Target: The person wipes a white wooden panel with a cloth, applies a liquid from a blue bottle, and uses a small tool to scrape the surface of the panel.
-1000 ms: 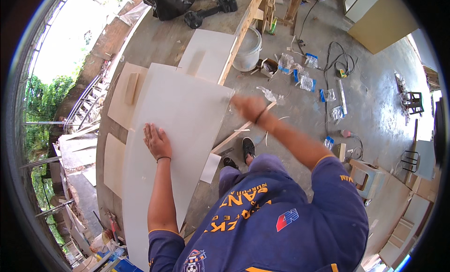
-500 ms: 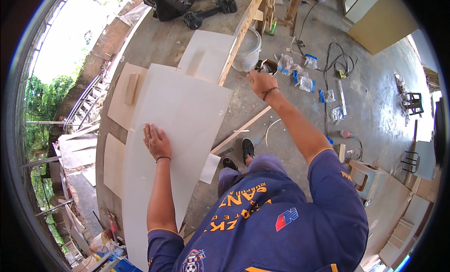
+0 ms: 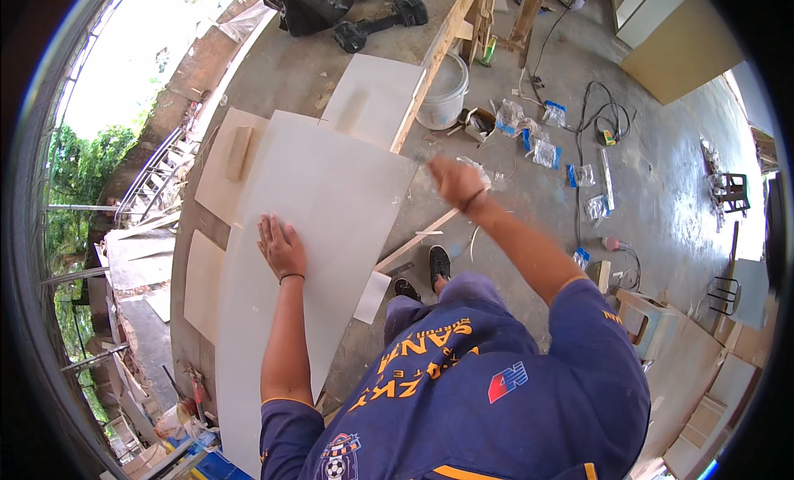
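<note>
My left hand [image 3: 281, 247] lies flat on a long white panel [image 3: 331, 182], its fingers stretched out toward the far end. Beyond the panel's right edge, my right hand [image 3: 456, 182] hangs in the air, closed like a fist and a little smeared by motion. A small dark blur shows at its fingertips, so I cannot make out what it holds, if anything. Under the far end of the long panel another white board [image 3: 372, 95] sticks out. Pale boards [image 3: 205, 290] lie along its left side, one bearing a small wooden block [image 3: 240, 153].
A wooden beam [image 3: 438, 62] edges the work surface, with a white bucket [image 3: 445, 95] beside it. On the floor are an open box [image 3: 478, 124], several plastic bags of small parts [image 3: 546, 154] and a coiled black cable [image 3: 608, 116]. A black power tool [image 3: 380, 23] lies at the back.
My right hand has come nearer and slightly left, toward the panel's right edge, uncovering the box on the floor. My left hand stays put on the panel. The view has shifted slightly.
</note>
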The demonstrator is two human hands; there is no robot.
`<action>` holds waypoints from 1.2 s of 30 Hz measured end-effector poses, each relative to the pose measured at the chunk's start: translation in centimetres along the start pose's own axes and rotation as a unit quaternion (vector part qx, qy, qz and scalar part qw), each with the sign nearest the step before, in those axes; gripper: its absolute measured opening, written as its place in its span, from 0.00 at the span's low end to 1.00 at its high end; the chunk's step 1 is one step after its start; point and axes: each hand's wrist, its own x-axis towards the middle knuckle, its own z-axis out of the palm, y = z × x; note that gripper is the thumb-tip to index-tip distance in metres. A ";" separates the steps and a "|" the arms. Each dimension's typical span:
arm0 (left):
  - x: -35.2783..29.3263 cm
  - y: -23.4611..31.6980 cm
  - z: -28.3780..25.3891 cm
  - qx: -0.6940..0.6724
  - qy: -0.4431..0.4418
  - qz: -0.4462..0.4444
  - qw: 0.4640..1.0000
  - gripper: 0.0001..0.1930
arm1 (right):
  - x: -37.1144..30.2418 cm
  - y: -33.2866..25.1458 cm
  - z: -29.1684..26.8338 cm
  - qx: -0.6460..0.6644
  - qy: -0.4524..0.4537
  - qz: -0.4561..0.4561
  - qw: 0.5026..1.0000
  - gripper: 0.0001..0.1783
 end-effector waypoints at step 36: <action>-0.5 0.1 -0.1 0.016 -0.012 -0.014 1.000 0.23 | -0.4 -2.8 -1.0 0.022 -0.060 -0.082 0.995 0.12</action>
